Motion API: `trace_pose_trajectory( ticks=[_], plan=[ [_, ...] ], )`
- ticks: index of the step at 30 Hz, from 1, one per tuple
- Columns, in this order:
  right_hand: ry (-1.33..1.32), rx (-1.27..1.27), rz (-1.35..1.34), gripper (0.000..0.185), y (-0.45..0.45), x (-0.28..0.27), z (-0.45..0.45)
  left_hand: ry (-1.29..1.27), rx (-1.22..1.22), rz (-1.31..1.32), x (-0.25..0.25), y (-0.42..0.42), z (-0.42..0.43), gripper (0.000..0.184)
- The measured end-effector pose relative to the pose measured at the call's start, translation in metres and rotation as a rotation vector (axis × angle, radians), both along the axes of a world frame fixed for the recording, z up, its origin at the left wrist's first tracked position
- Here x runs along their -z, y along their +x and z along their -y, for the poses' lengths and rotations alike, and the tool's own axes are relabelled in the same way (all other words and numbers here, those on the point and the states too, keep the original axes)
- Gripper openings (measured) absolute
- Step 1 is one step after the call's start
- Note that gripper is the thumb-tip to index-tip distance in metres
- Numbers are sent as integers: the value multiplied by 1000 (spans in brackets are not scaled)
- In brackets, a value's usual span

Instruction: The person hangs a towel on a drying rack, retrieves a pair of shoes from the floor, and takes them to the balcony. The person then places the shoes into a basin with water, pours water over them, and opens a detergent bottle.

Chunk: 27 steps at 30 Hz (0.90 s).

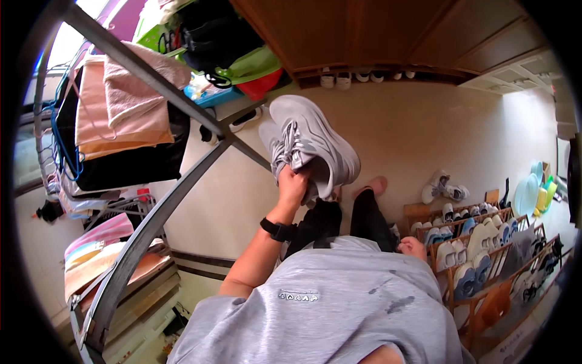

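Note:
My left hand (293, 184), with a black watch on its wrist, is closed around the collars of a pair of grey sneakers (321, 142). The shoes hang together in front of me, toes pointing up and away, laces showing. Beside my right hip, my right hand (413, 247) is curled closed, and no object shows in it. Part of that hand is hidden by my grey shirt (339, 291).
A metal frame (176, 227) crosses the left side, with towels (121, 103) hanging behind it. Wooden racks (467, 255) full of shoes stand at right, another pair of sneakers (445, 187) on the floor behind them. A wooden cabinet (388, 36) lines the far side.

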State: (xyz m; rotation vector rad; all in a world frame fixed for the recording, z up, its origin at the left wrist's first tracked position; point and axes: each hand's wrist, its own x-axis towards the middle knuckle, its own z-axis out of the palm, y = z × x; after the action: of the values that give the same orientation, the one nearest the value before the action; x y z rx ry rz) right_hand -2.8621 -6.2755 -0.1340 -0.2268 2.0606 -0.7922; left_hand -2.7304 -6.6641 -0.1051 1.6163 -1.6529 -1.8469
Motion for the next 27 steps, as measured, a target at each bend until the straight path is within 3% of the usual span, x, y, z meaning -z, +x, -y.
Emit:
trace_pose_trajectory(
  ticks=[1, 3, 12, 14, 15, 17, 20, 21, 27],
  plan=[
    [-17, 4, 13, 16, 0, -3, 0, 8, 12, -6, 2, -5, -2, 22],
    [-13, -25, -20, 16, 1, -7, 0, -273, 76, -231, 5, -13, -7, 22],
    [35, -5, -60, 19, 0, -14, -5, -139, 93, -321, 5, -35, -28, 26],
    [21, 7, -53, 19, 1, -5, -15, -445, 208, -227, 27, -30, -33, 28],
    [15, 16, -39, 19, 2, -3, -17, -395, 315, -137, 20, -27, -34, 27],
    [24, 9, -47, 19, 2, 1, -20, -554, 457, -114, 44, -25, -31, 29],
    [36, 1, -50, 20, 0, -10, -14, -902, 476, -173, -4, -45, -28, 45],
    [30, -4, -49, 20, 0, -15, -12, -897, 575, -163, -2, -43, -24, 53],
    [26, 13, -26, 19, 1, -17, -10, -987, 663, -141, -3, -45, -24, 55]
  ],
)
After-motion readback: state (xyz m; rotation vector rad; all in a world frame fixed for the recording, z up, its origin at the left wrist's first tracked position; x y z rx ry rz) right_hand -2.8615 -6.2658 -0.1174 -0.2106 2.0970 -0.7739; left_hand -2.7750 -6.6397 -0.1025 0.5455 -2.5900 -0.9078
